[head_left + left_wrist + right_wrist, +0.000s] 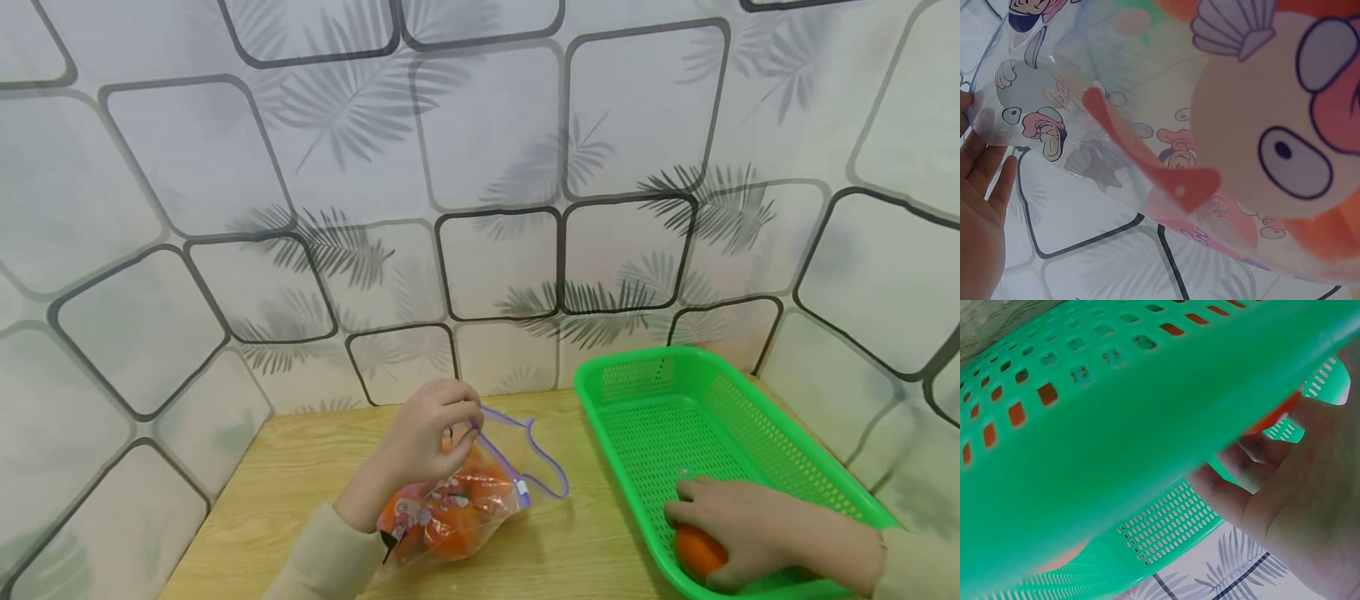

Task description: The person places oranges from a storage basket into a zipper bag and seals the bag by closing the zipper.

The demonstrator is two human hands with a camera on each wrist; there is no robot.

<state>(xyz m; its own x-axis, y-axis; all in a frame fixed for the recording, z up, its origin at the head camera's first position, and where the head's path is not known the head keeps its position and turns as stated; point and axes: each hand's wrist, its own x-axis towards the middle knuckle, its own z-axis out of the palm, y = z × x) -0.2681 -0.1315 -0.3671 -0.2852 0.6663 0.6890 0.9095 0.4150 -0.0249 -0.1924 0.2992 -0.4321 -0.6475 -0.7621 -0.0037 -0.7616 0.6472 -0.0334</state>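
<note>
On the table, a clear zip-top plastic bag (422,510) with cartoon prints and a purple zip edge holds several oranges (453,531). My left hand (438,427) pinches the rim of its mouth, which gapes toward the right. In the left wrist view, the left fingers (979,159) hold the bag's thin edge. My right hand (750,518) is inside the green plastic basket (617,454), at its near end. Its fingers curl round an orange (699,552). The basket wall hides part of that orange in the right wrist view.
Another orange (1065,557) shows beyond the basket rim in the right wrist view. The wooden table (592,533) meets walls covered in leaf-patterned paper (495,258) at the back and both sides. The basket stands close to the right wall.
</note>
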